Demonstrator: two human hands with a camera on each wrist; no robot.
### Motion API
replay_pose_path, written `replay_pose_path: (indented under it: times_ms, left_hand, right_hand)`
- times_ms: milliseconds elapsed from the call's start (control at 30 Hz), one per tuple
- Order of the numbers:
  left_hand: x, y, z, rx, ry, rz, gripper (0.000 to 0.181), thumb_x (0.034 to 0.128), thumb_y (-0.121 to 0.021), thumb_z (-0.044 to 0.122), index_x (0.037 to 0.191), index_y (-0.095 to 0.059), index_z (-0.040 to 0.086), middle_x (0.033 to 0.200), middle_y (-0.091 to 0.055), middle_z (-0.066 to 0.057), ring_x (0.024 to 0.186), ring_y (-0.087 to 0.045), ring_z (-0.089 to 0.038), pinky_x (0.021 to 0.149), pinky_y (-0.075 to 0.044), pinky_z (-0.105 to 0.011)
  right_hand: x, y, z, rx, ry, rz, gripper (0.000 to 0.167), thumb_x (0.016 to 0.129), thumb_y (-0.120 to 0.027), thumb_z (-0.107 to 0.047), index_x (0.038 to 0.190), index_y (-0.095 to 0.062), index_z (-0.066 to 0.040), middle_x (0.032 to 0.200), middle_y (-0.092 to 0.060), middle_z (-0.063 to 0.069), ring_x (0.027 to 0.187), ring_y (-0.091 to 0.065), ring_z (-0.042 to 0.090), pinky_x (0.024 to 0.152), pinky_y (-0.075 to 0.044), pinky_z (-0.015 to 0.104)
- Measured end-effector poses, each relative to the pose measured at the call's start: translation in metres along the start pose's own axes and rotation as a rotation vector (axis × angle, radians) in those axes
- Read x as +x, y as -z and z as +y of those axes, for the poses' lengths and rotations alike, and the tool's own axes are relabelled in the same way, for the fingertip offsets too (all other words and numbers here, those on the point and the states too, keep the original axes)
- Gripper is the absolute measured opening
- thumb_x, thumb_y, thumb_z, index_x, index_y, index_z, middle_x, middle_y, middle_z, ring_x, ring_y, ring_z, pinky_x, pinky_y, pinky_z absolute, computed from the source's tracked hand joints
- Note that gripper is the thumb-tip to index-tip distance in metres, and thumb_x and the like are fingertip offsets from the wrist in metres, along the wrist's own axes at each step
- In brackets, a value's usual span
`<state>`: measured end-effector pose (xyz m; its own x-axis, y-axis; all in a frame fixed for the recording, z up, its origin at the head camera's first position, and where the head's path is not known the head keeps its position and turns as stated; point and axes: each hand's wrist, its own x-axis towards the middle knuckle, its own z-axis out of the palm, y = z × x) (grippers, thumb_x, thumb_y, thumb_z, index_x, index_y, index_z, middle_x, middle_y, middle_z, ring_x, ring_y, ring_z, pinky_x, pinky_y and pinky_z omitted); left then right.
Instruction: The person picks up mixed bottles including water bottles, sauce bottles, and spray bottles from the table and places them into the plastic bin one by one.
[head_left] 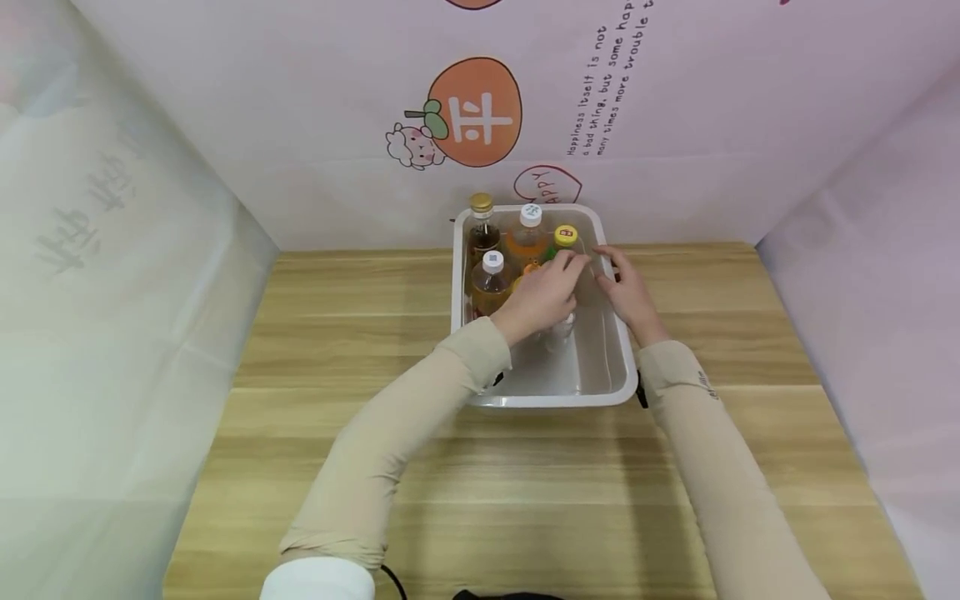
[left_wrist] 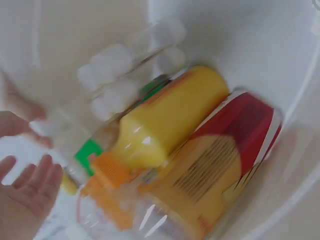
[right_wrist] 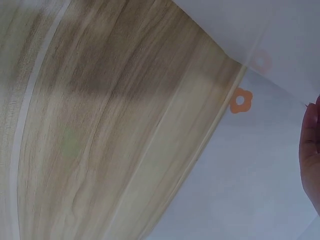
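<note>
My left hand (head_left: 546, 293) reaches over a pale plastic bin (head_left: 555, 402), its fingers bent toward the right wall. Small clear bottles (head_left: 558, 329) with white caps lie below it, also visible in the left wrist view as blurred clear bottles (left_wrist: 117, 62). My right hand (head_left: 628, 292) is at the bin's right rim, finger and thumb apart. Near the fingertips is a faint translucent patch, too blurred to identify. Beside the left hand stand a yellow bottle (left_wrist: 175, 120) with an orange cap and a larger bottle (left_wrist: 210, 180) with a red and orange label.
At the bin's back are a dark bottle (head_left: 483, 225) with a gold cap, an orange-tinted bottle (head_left: 528, 233) and a yellow-capped green bottle (head_left: 566, 237). A white-capped bottle (head_left: 492, 283) stands at left. The wooden table (head_left: 345, 350) meets a printed back wall (head_left: 322, 200).
</note>
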<state>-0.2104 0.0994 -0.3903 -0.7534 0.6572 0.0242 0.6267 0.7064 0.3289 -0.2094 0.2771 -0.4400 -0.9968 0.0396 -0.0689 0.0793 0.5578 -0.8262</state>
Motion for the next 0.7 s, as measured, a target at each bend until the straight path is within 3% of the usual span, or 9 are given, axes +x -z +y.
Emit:
replay_pose_path:
  times_ms: [133, 233, 367, 433, 533, 633, 700]
  left_hand:
    - [-0.003, 0.017, 0.009, 0.172, -0.020, 0.053, 0.043, 0.0950, -0.053, 0.020, 0.137, -0.047, 0.014, 0.134, -0.051, -0.006, 0.104, -0.061, -0.017, 0.076, -0.056, -0.026]
    - [-0.005, 0.031, 0.010, 0.235, -0.025, 0.055, 0.040, 0.0958, -0.052, 0.022, 0.135, -0.050, 0.014, 0.131, -0.055, -0.005, 0.104, -0.061, -0.017, 0.078, -0.056, -0.025]
    - [-0.009, 0.053, 0.002, 0.289, 0.016, 0.046, 0.039, 0.0956, -0.051, 0.021, 0.133, -0.050, 0.014, 0.126, -0.059, -0.004, 0.106, -0.061, -0.018, 0.083, -0.056, -0.027]
    - [-0.011, 0.065, -0.004, 0.289, 0.055, 0.053, 0.040, 0.0952, -0.051, 0.020, 0.134, -0.049, 0.012, 0.125, -0.059, -0.005, 0.106, -0.061, -0.019, 0.084, -0.056, -0.028]
    - [-0.016, 0.085, -0.017, 0.272, 0.116, 0.074, 0.041, 0.0946, -0.051, 0.017, 0.135, -0.048, 0.010, 0.127, -0.059, -0.006, 0.107, -0.061, -0.020, 0.082, -0.056, -0.029]
    - [-0.020, 0.104, -0.033, 0.218, 0.197, 0.084, 0.043, 0.0947, -0.051, 0.017, 0.137, -0.047, 0.009, 0.132, -0.057, -0.009, 0.113, -0.059, -0.023, 0.083, -0.056, -0.033]
    - [-0.022, 0.114, -0.045, 0.149, 0.253, 0.095, 0.045, 0.0951, -0.051, 0.016, 0.139, -0.044, 0.008, 0.136, -0.054, -0.011, 0.118, -0.056, -0.025, 0.088, -0.055, -0.034]
  right_hand:
    - [-0.002, 0.009, 0.002, -0.031, -0.018, -0.018, 0.049, 0.099, -0.038, -0.028, 0.148, -0.032, -0.021, 0.146, -0.037, 0.023, 0.109, -0.051, 0.037, 0.082, -0.047, 0.044]
    - [-0.001, 0.012, 0.004, -0.054, -0.004, -0.025, 0.051, 0.100, -0.035, -0.036, 0.149, -0.031, -0.020, 0.143, -0.041, 0.025, 0.112, -0.051, 0.039, 0.085, -0.049, 0.049]
    - [0.001, 0.016, 0.006, -0.048, 0.050, -0.023, 0.053, 0.101, -0.034, -0.040, 0.147, -0.034, -0.012, 0.144, -0.038, 0.028, 0.121, -0.048, 0.045, 0.095, -0.046, 0.059]
    - [0.001, 0.020, 0.003, -0.012, 0.072, -0.021, 0.054, 0.103, -0.032, -0.038, 0.145, -0.036, -0.006, 0.145, -0.035, 0.030, 0.126, -0.043, 0.046, 0.102, -0.040, 0.061]
    - [0.001, 0.031, -0.003, 0.043, 0.077, -0.002, 0.055, 0.104, -0.030, -0.035, 0.143, -0.037, 0.002, 0.142, -0.034, 0.029, 0.118, -0.048, 0.036, 0.103, -0.042, 0.055]
    - [0.003, 0.048, -0.014, 0.042, 0.053, 0.043, 0.057, 0.103, -0.027, -0.039, 0.145, -0.035, 0.000, 0.136, -0.038, 0.026, 0.105, -0.050, 0.021, 0.096, -0.045, 0.042]
    - [0.004, 0.062, -0.022, 0.014, 0.022, 0.072, 0.060, 0.102, -0.026, -0.044, 0.147, -0.032, -0.004, 0.138, -0.038, 0.025, 0.103, -0.051, 0.021, 0.093, -0.046, 0.040]
